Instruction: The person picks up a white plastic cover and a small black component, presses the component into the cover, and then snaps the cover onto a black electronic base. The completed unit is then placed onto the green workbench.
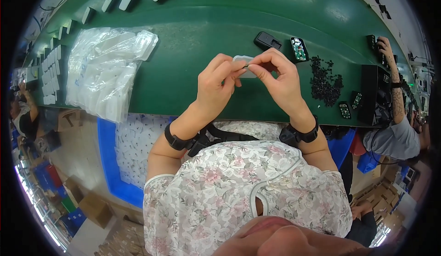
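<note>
My left hand (215,82) and my right hand (281,78) meet over the table, thumbs and fingertips pinched together. Between their tips shows a sliver of a small dark part (246,66), too little to name. Just behind the fingers is a whitish plastic casing (243,58), partly covered by them; whether they touch it I cannot tell. Beyond my right hand lie an open black housing (267,40) and another black housing holding a green circuit board (299,49). A heap of small black pieces (325,82) spreads to the right of that hand.
A clear plastic bag of white casings (103,70) covers the left of the green table (183,49). White-and-black units (128,0) line the far left edge. A black box (370,95) stands right, near a co-worker's hand (386,47). A blue bin (108,164) sits below the edge.
</note>
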{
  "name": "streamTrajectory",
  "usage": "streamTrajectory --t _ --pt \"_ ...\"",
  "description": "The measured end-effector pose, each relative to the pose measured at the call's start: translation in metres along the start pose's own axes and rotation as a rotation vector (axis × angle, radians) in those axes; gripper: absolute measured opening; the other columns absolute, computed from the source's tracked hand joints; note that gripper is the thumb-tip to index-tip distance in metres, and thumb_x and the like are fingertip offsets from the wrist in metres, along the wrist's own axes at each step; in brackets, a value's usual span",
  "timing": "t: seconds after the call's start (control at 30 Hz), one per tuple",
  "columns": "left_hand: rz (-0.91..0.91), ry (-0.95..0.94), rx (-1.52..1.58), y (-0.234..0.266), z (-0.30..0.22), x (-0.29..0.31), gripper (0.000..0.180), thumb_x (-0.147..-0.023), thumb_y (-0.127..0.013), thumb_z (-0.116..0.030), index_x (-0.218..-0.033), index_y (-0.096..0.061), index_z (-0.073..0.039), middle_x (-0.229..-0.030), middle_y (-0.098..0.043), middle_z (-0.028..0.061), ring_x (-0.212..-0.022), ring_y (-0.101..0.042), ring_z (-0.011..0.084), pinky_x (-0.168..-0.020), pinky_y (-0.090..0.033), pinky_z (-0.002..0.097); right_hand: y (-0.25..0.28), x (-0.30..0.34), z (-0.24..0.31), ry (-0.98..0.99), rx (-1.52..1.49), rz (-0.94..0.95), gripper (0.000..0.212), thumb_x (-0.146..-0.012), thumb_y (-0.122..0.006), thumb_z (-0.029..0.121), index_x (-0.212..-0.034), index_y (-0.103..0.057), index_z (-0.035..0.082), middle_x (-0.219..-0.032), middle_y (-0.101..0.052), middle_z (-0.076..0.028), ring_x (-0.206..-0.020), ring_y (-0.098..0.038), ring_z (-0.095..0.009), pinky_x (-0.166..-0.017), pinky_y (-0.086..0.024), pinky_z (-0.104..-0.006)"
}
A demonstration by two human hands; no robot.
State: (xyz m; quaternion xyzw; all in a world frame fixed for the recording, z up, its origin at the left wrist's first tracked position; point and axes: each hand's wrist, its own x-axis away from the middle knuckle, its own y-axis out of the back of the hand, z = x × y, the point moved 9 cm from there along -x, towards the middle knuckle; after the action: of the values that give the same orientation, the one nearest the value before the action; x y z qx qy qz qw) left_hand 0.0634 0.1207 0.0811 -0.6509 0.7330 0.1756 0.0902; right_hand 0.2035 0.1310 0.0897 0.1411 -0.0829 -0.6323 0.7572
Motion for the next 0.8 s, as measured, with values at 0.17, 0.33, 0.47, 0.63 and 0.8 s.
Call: streamTrajectory --t 0.17,0.33,0.47,0.63,0.8 --pt "0.0 -0.014 -0.035 0.0 0.002 0.003 0.027 -0.079 -0.05 0.015 -0.096 -0.064 -0.001 -0.082 -0.055 0.0081 -0.059 -0.06 0.0138 -0.046 -0.047 0.0228 -0.001 0.0 0.006 0.03 0.071 -0.025 0.007 -0.082 -0.067 0.005 -0.086 -0.063 0.0 -0.083 -0.056 -0.001 -0.07 -0.051 -0.007 -0.059 -0.039 -0.0193" --pt "-0.043 -0.144 -0.133 0.001 -0.003 0.006 0.027 -0.079 -0.052 0.013 -0.096 -0.065 -0.002 -0.081 -0.055 0.0077 -0.058 -0.06 0.0132 -0.046 -0.047 0.0222 -0.002 0.001 0.011 0.105 0.123 -0.054 0.007 -0.082 -0.067 0.005 -0.086 -0.063 0.001 -0.082 -0.056 0.0 -0.068 -0.05 -0.006 -0.057 -0.037 -0.0187" --pt "-0.069 -0.201 -0.205 0.001 -0.008 0.008 0.025 -0.077 -0.055 0.013 -0.093 -0.066 -0.001 -0.081 -0.054 0.0084 -0.058 -0.059 0.0136 -0.045 -0.047 0.0225 -0.004 0.002 0.003 0.035 0.045 -0.013 0.006 -0.082 -0.066 0.004 -0.085 -0.062 0.0 -0.083 -0.056 -0.001 -0.071 -0.05 -0.006 -0.061 -0.039 -0.0192" --pt "-0.191 0.208 0.319 0.001 0.018 0.01 0.033 -0.083 -0.055 0.009 -0.115 -0.053 0.002 -0.086 -0.058 0.0081 -0.066 -0.062 0.0152 -0.058 -0.053 0.0246 -0.004 0.002 -0.002 0.009 -0.104 -0.053 0.006 -0.081 -0.066 0.003 -0.082 -0.06 0.0 -0.082 -0.054 -0.002 -0.071 -0.05 -0.007 -0.062 -0.04 -0.02" --pt "-0.004 0.446 0.524 -0.009 0.042 0.013 0.032 -0.089 -0.052 0.005 -0.12 -0.044 0.007 -0.099 -0.061 0.0136 -0.081 -0.065 0.0181 -0.074 -0.055 0.0285 -0.003 0.003 0.009 0.11 0.11 -0.118 0.007 -0.08 -0.066 0.001 -0.082 -0.06 0.001 -0.079 -0.054 -0.002 -0.064 -0.048 -0.007 -0.056 -0.04 -0.0199"
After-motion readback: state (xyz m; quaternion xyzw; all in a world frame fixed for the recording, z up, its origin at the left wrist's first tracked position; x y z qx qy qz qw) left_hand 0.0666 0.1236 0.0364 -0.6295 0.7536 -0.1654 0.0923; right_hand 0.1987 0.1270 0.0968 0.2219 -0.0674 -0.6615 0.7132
